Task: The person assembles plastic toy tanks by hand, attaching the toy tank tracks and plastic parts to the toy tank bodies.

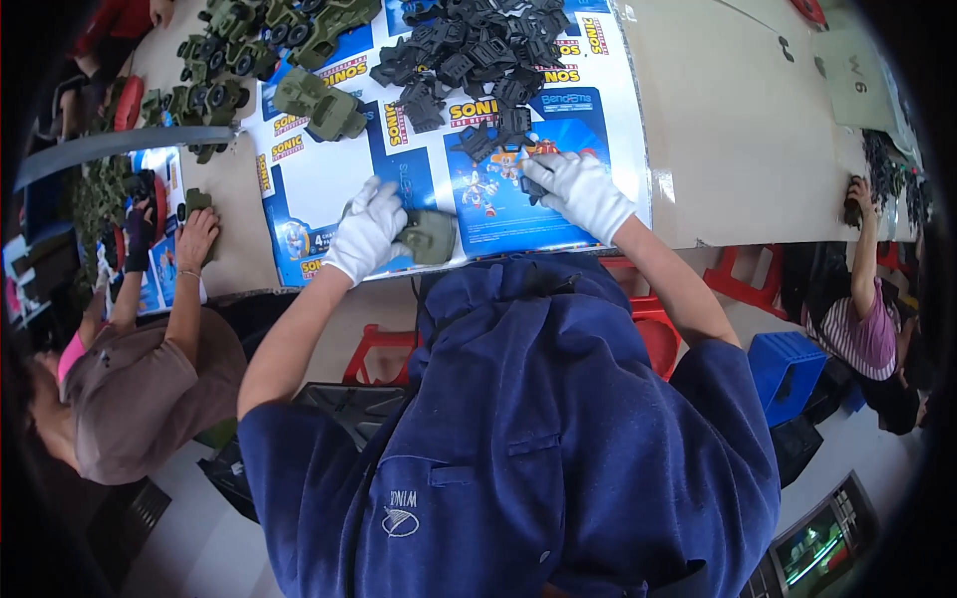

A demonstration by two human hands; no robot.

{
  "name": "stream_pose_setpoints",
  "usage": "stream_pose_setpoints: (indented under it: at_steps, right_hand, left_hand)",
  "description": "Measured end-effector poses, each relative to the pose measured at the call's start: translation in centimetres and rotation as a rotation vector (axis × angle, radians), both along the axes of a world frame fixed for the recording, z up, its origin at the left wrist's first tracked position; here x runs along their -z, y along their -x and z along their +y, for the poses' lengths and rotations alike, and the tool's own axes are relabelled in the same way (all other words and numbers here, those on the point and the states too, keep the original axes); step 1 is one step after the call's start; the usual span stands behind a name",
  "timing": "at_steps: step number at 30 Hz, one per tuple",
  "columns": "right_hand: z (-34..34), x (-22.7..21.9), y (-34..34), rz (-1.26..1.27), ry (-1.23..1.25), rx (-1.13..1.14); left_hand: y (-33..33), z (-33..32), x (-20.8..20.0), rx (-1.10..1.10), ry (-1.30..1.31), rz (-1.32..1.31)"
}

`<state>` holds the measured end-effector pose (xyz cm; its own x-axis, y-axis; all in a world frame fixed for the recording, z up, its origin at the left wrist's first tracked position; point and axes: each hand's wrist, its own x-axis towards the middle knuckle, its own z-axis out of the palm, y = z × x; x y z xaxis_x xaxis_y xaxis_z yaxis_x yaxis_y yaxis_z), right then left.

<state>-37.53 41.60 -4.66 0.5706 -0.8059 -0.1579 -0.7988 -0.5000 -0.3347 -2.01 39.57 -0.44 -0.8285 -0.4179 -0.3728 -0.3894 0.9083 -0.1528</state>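
Both of my hands wear white gloves. My left hand is closed at the left side of an olive-green toy truck body, which lies at the table's near edge. Farther right, my right hand pinches a small black plastic part at its fingertips, above the blue printed sheet. Beyond it lies a heap of similar black plastic parts, with a few loose ones at its near side. A green toy truck sits to the left of that heap.
Several green toy trucks with black wheels crowd the far left. A grey curved bar crosses the left side. Co-workers' hands handle parts at left and right. Red stools and a blue crate stand below table height.
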Motion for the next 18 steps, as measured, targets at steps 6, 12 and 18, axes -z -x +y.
stream_pose_setpoints:
  at_steps: [6,12,18]
  right_hand:
    - [2.5,1.2,-0.3,0.004,0.221,0.213]
    - [2.1,2.6,0.1,-0.562,-0.042,0.395]
    - [2.2,-3.2,-0.6,-1.386,-0.793,0.574]
  left_hand:
    - [2.2,0.8,1.3,-0.96,-0.397,0.327]
    - [4.4,0.2,1.4,-1.11,-0.502,0.199]
    - [7.9,2.0,-5.7,-1.013,-0.99,0.826]
